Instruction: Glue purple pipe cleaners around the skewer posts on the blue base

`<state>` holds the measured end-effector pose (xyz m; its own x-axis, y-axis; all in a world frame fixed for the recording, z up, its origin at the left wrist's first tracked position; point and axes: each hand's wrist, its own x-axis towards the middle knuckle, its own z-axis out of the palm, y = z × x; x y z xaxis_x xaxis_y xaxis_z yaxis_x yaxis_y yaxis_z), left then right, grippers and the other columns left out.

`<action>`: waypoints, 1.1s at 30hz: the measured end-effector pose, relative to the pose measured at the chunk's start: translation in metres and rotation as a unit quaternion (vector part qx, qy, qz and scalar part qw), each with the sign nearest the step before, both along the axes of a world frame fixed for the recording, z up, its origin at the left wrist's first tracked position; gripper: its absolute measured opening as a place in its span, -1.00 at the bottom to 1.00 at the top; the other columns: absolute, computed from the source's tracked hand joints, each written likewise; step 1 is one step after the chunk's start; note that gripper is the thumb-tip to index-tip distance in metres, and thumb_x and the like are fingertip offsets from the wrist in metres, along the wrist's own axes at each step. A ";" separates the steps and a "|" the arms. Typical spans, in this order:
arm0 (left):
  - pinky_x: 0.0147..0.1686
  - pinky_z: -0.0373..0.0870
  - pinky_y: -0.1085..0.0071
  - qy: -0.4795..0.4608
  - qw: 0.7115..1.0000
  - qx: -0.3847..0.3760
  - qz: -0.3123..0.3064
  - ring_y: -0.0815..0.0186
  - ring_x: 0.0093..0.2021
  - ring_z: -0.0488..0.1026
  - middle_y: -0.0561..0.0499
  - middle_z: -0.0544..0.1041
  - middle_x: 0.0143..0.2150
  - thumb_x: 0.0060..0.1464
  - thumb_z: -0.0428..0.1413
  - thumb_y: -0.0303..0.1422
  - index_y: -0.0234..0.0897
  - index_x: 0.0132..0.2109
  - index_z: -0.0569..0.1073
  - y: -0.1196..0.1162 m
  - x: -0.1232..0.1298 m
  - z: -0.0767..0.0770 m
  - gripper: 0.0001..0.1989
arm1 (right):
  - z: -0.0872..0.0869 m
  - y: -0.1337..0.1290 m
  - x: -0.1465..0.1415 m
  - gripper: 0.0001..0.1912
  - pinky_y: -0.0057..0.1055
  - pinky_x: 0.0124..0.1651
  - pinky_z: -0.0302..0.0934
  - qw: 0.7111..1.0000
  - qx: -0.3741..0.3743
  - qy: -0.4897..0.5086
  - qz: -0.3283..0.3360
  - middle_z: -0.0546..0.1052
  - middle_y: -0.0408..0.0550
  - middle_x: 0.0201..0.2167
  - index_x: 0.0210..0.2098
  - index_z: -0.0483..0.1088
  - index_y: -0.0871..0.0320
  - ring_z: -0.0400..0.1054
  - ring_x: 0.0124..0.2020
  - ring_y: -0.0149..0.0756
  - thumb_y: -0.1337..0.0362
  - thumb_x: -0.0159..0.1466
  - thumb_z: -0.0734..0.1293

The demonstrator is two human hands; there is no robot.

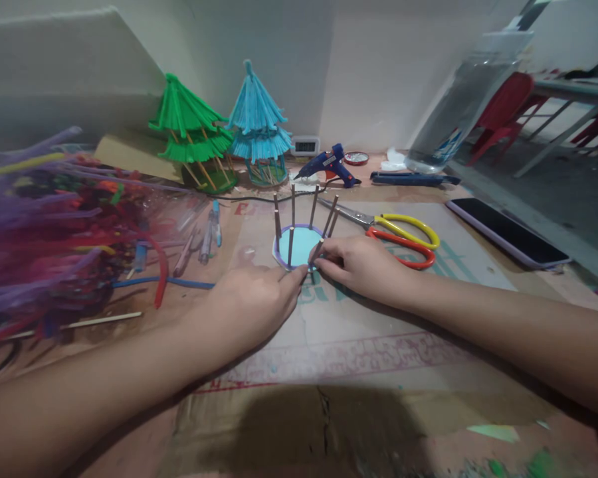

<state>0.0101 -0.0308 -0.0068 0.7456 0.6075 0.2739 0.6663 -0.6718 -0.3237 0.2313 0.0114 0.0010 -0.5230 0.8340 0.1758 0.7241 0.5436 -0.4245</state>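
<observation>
A small light-blue base with a purple edging lies on the cardboard, and several thin brown sticks stand upright around its rim. At its near right side, my right hand pinches one of these sticks, which leans a little to the right. My left hand reaches in from the left, its fingertips at the purple edge close to the right fingertips. Its fingers are pressed together; whatever is under them is hidden.
Scissors with yellow and red handles lie right of the base, a phone beyond. Behind are a glue gun, a utility knife, a bottle, and green and blue pipe-cleaner pagodas. Pipe cleaners heap at left.
</observation>
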 end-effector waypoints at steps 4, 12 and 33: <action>-0.43 0.41 0.21 -0.007 1.000 -0.019 0.000 0.12 -0.47 0.55 -0.07 0.63 -0.37 0.31 0.02 -0.37 -0.29 0.08 0.52 0.000 0.000 0.000 -0.71 | 0.000 0.000 -0.001 -0.80 -0.44 -0.39 0.08 1.000 0.006 -0.013 -0.006 0.62 -0.10 -0.44 -0.18 0.61 0.12 0.37 -0.49 -0.36 0.30 0.33 0.32; -0.50 0.31 0.30 -0.012 1.000 -0.019 0.015 0.14 -0.47 0.52 -0.07 0.62 -0.37 0.31 0.04 -0.35 -0.24 0.11 0.52 0.002 -0.002 0.007 -0.70 | 0.009 -0.011 0.021 -0.76 -0.38 -0.26 0.23 0.996 0.057 0.071 0.007 0.65 -0.05 -0.30 -0.11 0.55 0.11 0.47 -0.36 -0.30 0.21 0.39 0.26; -0.31 0.35 0.32 -0.110 0.977 -0.178 0.034 0.19 -0.31 0.57 -0.03 0.62 -0.29 0.35 -0.07 -0.28 -0.24 -0.18 0.50 0.017 -0.008 0.003 -0.73 | 0.019 0.029 0.045 -0.87 -0.34 -0.13 0.39 0.984 -0.055 0.161 -0.049 0.66 -0.04 -0.24 -0.26 0.48 0.11 0.55 -0.20 -0.28 0.39 0.29 0.29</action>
